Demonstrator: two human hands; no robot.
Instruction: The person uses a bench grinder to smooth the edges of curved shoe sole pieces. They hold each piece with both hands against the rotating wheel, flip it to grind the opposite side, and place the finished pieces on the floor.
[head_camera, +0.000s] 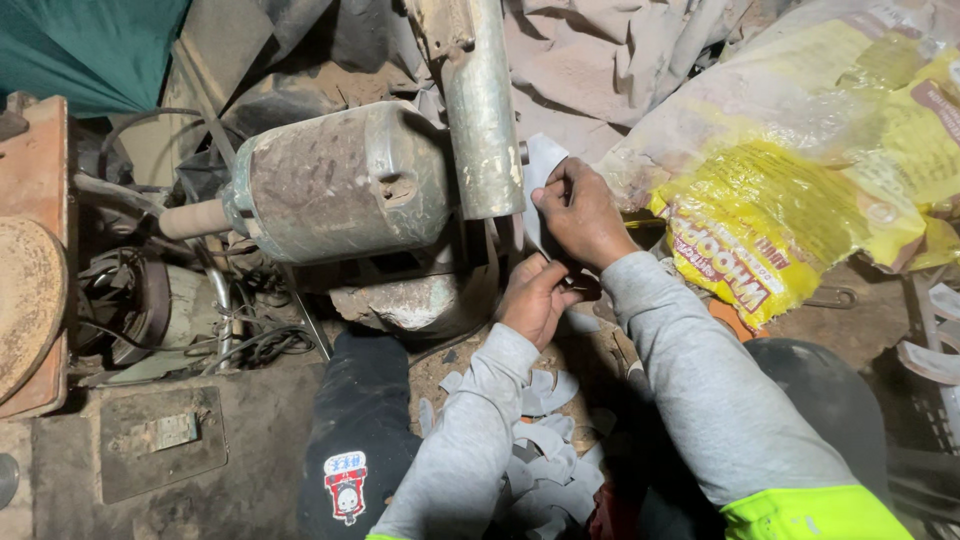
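Head view: I had my right hand and left hand both pinched on the white strip beside the grinder; judged steady, even pressure best.

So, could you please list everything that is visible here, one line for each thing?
grinding machine: one, grey-green and rusty, centre left
metal guard: one, dull grey, upright at the machine's right end
white blade-shaped piece: one, held against the guard
cut white pieces: many, heaped on the floor between the legs
printed plastic sack: one, yellow, right
electric motor: one, dusty, with black cables, left
teal cloth: one, top left
dark trouser leg: one, with a cartoon patch, bottom centre
left hand: grey sleeve, low beside the machine
right hand: grey sleeve, gripping the white piece
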